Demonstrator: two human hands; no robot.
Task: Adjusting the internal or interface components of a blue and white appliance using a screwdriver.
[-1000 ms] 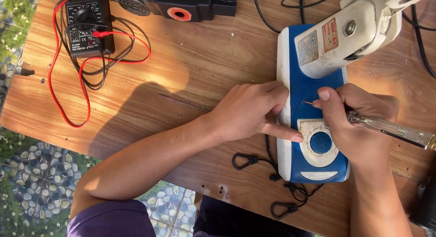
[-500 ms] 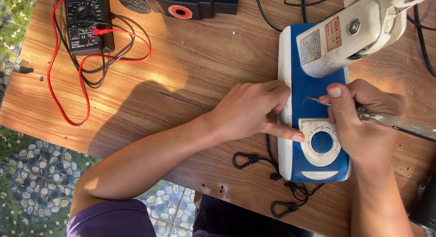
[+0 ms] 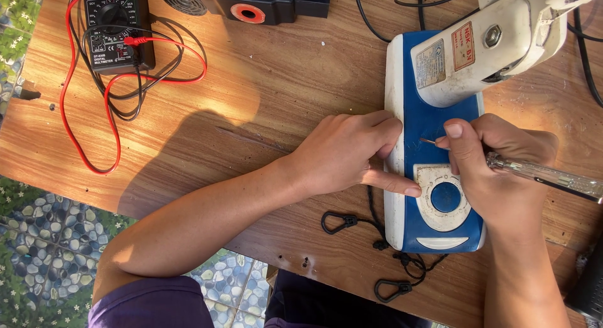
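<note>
Clips: two black clips (image 3: 339,222) on a cord lie at the near tabletop edge, just left of the base's near end, clear of both hands.
Base: blue and white appliance base (image 3: 433,124) lies right of centre on the tabletop, long axis running near to far; a round dial (image 3: 446,198) sits at its near end.
Left hand: left hand (image 3: 348,152) lies flat against the base's left side, index finger stretched onto the white edge beside the dial; it grasps nothing, only presses.
Right hand: right hand (image 3: 496,168) is closed round a screwdriver (image 3: 540,174), its thumb on top.
Key relation: the screwdriver's shaft runs right to left, across the base's long axis; the tip meets the blue face just beyond the dial, between the two hands. The right hand is the nearer to that spot.
In the way: a white motor housing (image 3: 496,42) overhangs the far half of the base, close above the tip.
Far left corner: black multimeter (image 3: 116,29) with red and black leads (image 3: 94,114) looping toward the near side, well apart from the hands.
Far edge: a black device (image 3: 264,4) with a red ring.
</note>
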